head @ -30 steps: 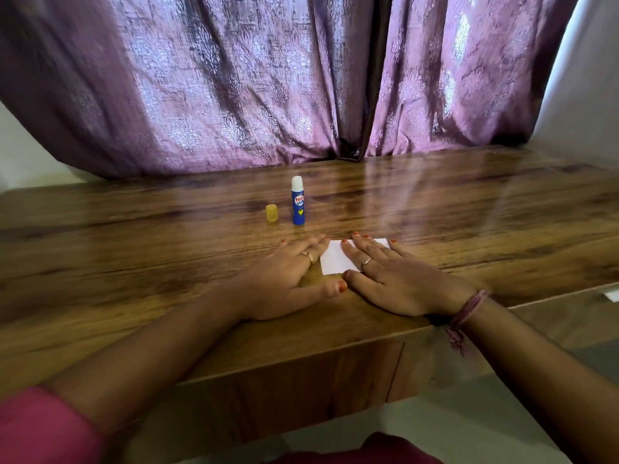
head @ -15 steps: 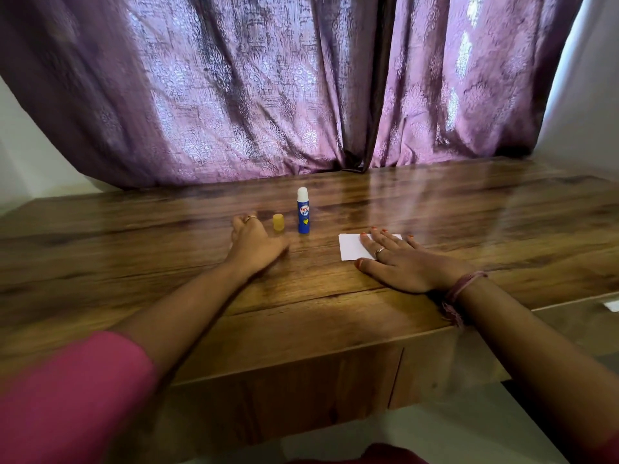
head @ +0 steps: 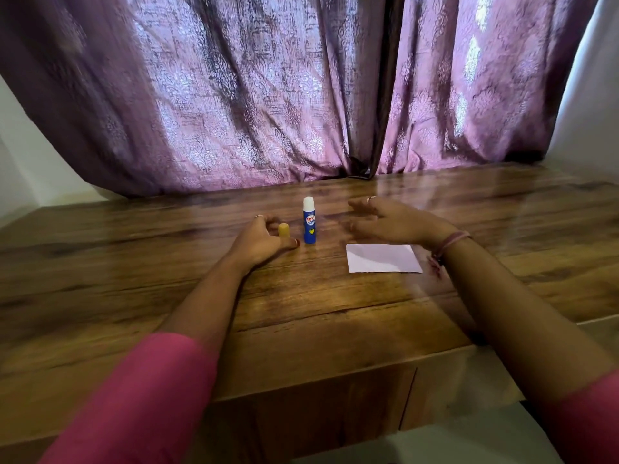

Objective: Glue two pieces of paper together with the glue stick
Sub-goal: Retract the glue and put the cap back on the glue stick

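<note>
One white rectangular paper sheet point(head: 383, 258) lies flat at four o'clock from the one upright, uncapped blue glue stick point(head: 309, 221); it seems two sheets already joined; capping remains; left hand point(head: 259, 241) curls around, perhaps touching, the one yellow cap point(head: 283, 229) at nine o'clock; right hand point(head: 395, 221) hovers released, blurred.

One glue stick point(head: 309, 222), one yellow cap point(head: 283, 229) and one visible white paper point(head: 383, 258) are sitting near two hands' fingers.
</note>
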The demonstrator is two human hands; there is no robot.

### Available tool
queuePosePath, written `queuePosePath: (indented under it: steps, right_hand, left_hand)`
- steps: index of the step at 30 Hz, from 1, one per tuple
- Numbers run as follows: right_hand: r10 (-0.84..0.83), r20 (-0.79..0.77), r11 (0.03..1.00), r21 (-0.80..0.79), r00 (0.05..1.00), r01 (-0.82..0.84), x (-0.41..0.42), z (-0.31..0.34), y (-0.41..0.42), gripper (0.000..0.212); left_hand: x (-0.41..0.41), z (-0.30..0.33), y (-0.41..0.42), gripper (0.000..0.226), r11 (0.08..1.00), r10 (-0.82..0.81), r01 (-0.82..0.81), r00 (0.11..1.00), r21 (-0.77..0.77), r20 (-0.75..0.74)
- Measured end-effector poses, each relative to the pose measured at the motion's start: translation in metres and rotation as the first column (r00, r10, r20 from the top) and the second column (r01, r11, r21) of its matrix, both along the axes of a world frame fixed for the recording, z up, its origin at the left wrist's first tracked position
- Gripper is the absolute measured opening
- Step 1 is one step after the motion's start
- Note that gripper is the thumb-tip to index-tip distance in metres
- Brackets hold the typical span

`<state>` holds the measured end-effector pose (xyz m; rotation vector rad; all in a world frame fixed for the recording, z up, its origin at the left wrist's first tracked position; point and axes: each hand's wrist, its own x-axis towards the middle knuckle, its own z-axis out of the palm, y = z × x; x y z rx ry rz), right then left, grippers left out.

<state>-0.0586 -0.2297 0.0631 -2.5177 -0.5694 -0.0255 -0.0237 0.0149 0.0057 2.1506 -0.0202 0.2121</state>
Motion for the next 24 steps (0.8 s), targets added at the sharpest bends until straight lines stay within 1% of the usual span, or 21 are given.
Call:
queuePosePath:
  steps: [4, 6, 8, 10, 12, 15, 17, 19, 21, 22, 24]
  right_hand:
    - [-0.01, -0.067, 0.986, 0.163, 0.998, 0.021, 0.025, -0.002, 0.02, 0.062]
    - [0.028, -0.144, 0.965, 0.261, 0.989, 0.011, 0.031, -0.008, 0.034, 0.063]
    - [0.074, -0.207, 0.931, 0.364, 0.976, 0.006, 0.037, -0.017, 0.045, 0.056]
    - [0.087, -0.197, 0.908, 0.419, 0.976, 0.004, 0.041, -0.024, 0.053, 0.045]
    - [0.068, -0.147, 0.922, 0.387, 0.987, -0.006, 0.043, -0.028, 0.058, 0.038]
    - [0.027, -0.017, 0.954, 0.299, 0.999, -0.02, 0.044, -0.033, 0.062, 0.029]
    - [-0.008, 0.054, 0.973, 0.233, 0.999, -0.004, 0.042, -0.034, 0.064, 0.027]
    - [-0.023, 0.08, 0.973, 0.231, 0.997, 0.004, 0.037, -0.03, 0.063, 0.025]
    - [0.015, 0.049, 0.935, 0.352, 0.999, -0.032, 0.031, -0.024, 0.06, 0.023]
    - [0.061, 0.007, 0.893, 0.446, 0.998, -0.058, 0.027, -0.021, 0.059, 0.022]
    - [0.18, -0.097, 0.771, 0.632, 0.979, -0.079, 0.019, -0.018, 0.054, 0.013]
  left_hand:
    - [0.003, -0.003, 0.0, 0.066, 0.998, 0.003, -0.002, 1.0, -0.057, 0.026]
    - [0.004, -0.003, 0.0, 0.063, 0.994, -0.006, 0.009, 0.999, -0.11, 0.033]
    - [0.005, -0.004, 0.001, 0.059, 0.986, -0.015, 0.023, 0.999, -0.167, 0.049]
    - [0.005, -0.003, 0.003, 0.055, 0.974, -0.02, 0.032, 0.998, -0.226, 0.055]
    - [0.006, -0.003, 0.004, 0.054, 0.959, -0.023, 0.035, 0.999, -0.28, 0.047]
    - [0.007, -0.002, 0.005, 0.056, 0.941, -0.021, 0.035, 0.999, -0.338, 0.046]
    - [0.008, -0.003, 0.006, 0.051, 0.933, -0.004, 0.029, 0.997, -0.359, 0.071]
    - [0.008, -0.001, 0.006, 0.045, 0.901, -0.002, 0.042, 0.996, -0.431, 0.094]
    - [0.005, 0.003, 0.004, 0.037, 0.847, -0.023, 0.083, 0.992, -0.525, 0.12]
    - [0.004, 0.005, 0.002, 0.033, 0.819, -0.043, 0.114, 0.989, -0.563, 0.138]
    - [-0.002, 0.009, -0.001, 0.024, 0.758, -0.13, 0.203, 0.978, -0.62, 0.161]
